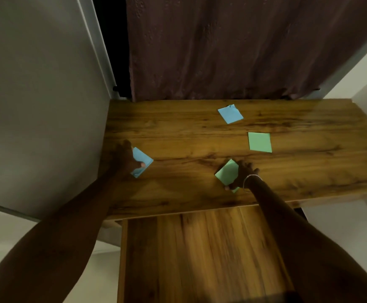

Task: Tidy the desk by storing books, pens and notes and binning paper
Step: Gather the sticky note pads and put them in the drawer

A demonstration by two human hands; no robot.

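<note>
Woodwork nearest the observer: a wooden panel sits below and in front of the desk's near edge; whether it is a drawer or a cabinet face cannot be told. Both forearms reach over it from the near side onto the desk, a wood-grain top running left to right.

Left hand: at the desk's left edge, roughly midway in depth. It grips the near blue note, with the thumb tip pressed on the upper face by the note's near corner. The note's left part is hidden under the hand and its right corner juts out free. Whether the note is lifted or flat on the desk cannot be told.

Right hand: near the middle of the desk, close to the near edge. Its fingers are curled round the right side of the near green note, with a fingertip showing at the note's near corner. A thin bracelet circles the wrist.

Further back, right of centre, the far green note lies flat and untouched. Beyond it, the far blue note lies close to the far edge, with one far corner curled up. The two are well apart from each other and from both hands.

Behind the desk hangs a dark curtain, with a grey wall on the left
</note>
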